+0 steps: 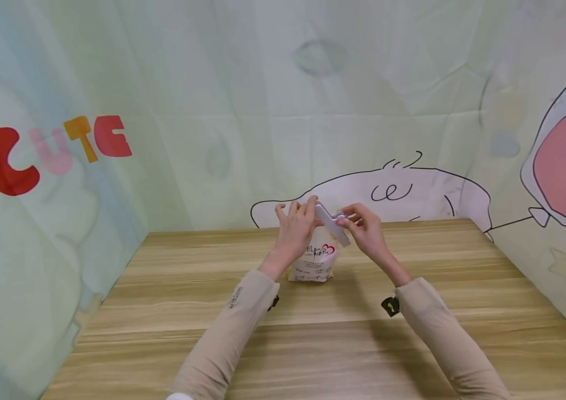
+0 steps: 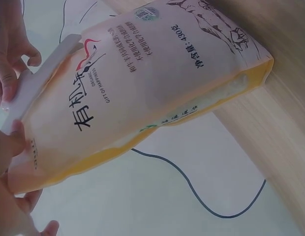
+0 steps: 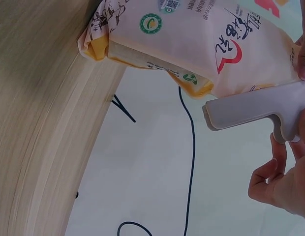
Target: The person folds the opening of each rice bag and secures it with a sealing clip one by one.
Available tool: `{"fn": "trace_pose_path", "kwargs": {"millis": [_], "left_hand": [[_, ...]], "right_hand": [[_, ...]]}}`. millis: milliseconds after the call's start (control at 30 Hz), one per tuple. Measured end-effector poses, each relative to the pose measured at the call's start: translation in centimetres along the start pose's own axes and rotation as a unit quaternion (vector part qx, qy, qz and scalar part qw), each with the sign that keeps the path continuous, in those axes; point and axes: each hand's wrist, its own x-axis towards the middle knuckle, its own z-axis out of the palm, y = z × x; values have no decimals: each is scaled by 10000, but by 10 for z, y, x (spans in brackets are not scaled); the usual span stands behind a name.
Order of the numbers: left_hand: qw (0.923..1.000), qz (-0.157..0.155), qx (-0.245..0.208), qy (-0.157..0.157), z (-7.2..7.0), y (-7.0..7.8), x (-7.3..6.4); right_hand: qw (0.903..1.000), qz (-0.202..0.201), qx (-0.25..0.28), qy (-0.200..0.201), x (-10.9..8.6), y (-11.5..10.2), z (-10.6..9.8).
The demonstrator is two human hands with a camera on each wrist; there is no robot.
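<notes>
A food bag with a red heart, dark lettering and yellow side edges stands on the table in the head view. My left hand pinches its top edge, thumb on the printed face and fingers behind, as the left wrist view shows on the bag. Between finger and thumb, my right hand holds a pale grey sealing clip. The clip slants along the bag's top, its long flat end pointing down and right in the head view. Its other end comes up beside my left fingertips.
The wood-grain table extends around the bag to both sides. Behind it hangs a printed cloth backdrop with cartoon outlines and coloured letters, close to the table's back edge. A dark wrist device shows at the right cuff.
</notes>
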Motion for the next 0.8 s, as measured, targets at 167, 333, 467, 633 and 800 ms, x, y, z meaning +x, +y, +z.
{"fn": "trace_pose_path", "kwargs": {"millis": [167, 333, 467, 633, 800], "left_hand": [[10000, -21, 47, 29, 2, -1, -1], [9999, -34, 74, 78, 2, -1, -1], [10000, -38, 35, 50, 0, -1, 0], [10000, -26, -72, -13, -2, 0, 0], [9996, -38, -267, -89, -3, -1, 0]], "right_hand": [[10000, 14, 15, -22, -1, -1, 0], [10000, -7, -27, -26, -2, -1, 1], [9999, -18, -99, -25, -4, 2, 2], [10000, 22, 41, -58, -5, 5, 4], [9996, 73, 170, -212, -5, 5, 3]]}}
